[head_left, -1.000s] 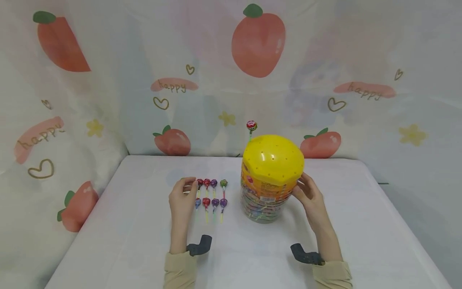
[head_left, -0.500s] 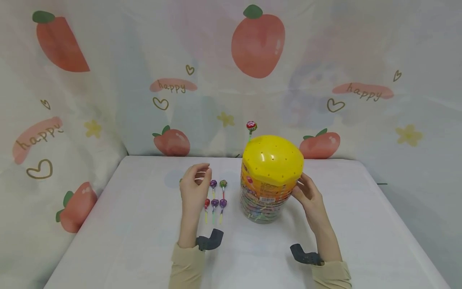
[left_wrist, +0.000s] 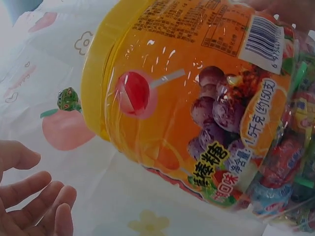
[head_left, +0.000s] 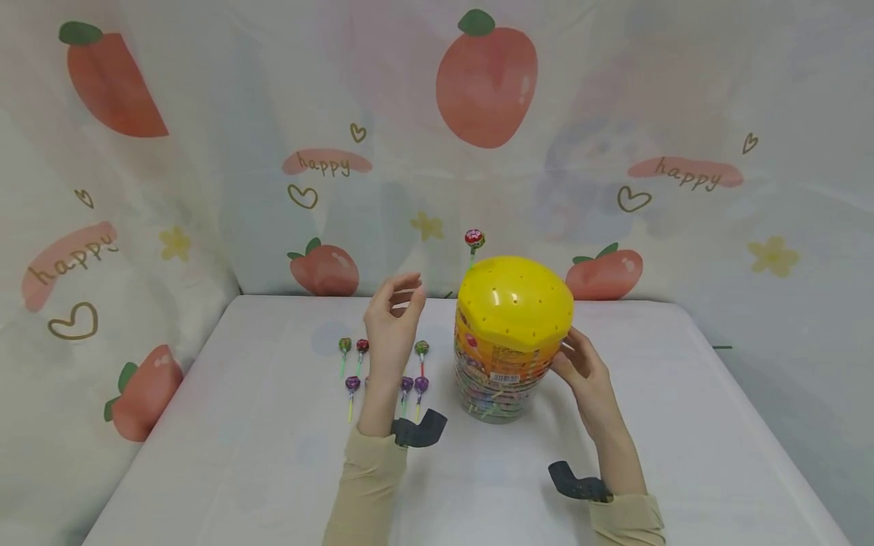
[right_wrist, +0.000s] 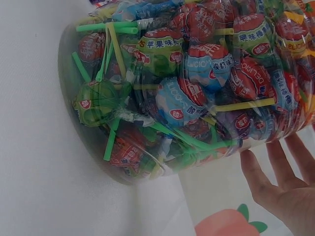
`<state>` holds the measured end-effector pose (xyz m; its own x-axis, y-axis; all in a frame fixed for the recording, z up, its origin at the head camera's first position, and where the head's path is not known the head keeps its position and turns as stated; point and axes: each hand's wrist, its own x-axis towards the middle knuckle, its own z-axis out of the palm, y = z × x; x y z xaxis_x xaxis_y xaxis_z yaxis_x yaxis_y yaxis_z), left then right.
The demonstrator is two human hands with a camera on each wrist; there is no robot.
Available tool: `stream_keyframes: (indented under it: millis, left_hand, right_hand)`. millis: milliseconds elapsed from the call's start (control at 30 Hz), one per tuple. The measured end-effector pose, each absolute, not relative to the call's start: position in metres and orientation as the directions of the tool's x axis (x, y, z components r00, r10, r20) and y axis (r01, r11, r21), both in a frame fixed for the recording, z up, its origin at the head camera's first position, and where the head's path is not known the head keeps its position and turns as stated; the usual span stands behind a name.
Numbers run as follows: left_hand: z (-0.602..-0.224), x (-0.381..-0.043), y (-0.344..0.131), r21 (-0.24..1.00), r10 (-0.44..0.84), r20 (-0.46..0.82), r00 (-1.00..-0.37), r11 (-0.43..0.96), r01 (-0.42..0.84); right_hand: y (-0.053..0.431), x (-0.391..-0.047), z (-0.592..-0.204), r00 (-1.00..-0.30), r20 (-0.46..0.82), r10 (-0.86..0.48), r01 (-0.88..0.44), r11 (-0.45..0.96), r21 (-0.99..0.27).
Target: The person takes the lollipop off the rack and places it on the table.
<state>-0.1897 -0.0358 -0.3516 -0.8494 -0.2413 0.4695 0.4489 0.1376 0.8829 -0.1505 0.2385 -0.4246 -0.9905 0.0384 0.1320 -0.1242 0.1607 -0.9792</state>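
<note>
A large clear jar (head_left: 492, 375) of wrapped lollipops, with an orange label and a yellow lid (head_left: 515, 299), stands on the table. My right hand (head_left: 589, 373) touches its right side with thumb and fingertips; in the right wrist view the fingers (right_wrist: 279, 167) lie against the jar wall. One lollipop (head_left: 474, 239) sticks up at the lid's far left edge. My left hand (head_left: 392, 326) is raised left of the jar, fingers loosely bent and holding nothing. Behind and below it, two rows of lollipops lie on the table, among them a purple one (head_left: 421, 385); some are hidden.
The jar and lollipops stand on a white-covered table (head_left: 259, 470). A patterned cloth backdrop (head_left: 382, 83) rises behind it and along the sides. Dark curved mounts sit on both wrists, such as the left wrist mount (head_left: 422, 431).
My left hand has moved right and farther back, from the left end of the lollipop rows towards the jar, uncovering lollipops on the left. The right hand and jar stay put.
</note>
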Motion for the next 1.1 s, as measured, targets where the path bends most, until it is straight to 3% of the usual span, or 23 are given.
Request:
stream_keyframes:
  millis: [333, 1100]
  left_hand:
    - [-0.332, -0.205, -0.016, 0.875, -0.171, 0.485, -0.858, 0.089, 0.477]
    - [-0.304, -0.228, 0.007, 0.837, -0.025, 0.54, -0.841, 0.117, 0.534]
  right_hand:
    - [0.239, -0.15, -0.424, -0.99, 0.138, 0.041, -0.13, 0.163, -0.978]
    - [0.239, -0.151, -0.426, -0.99, 0.135, 0.046, -0.126, 0.16, -0.979]
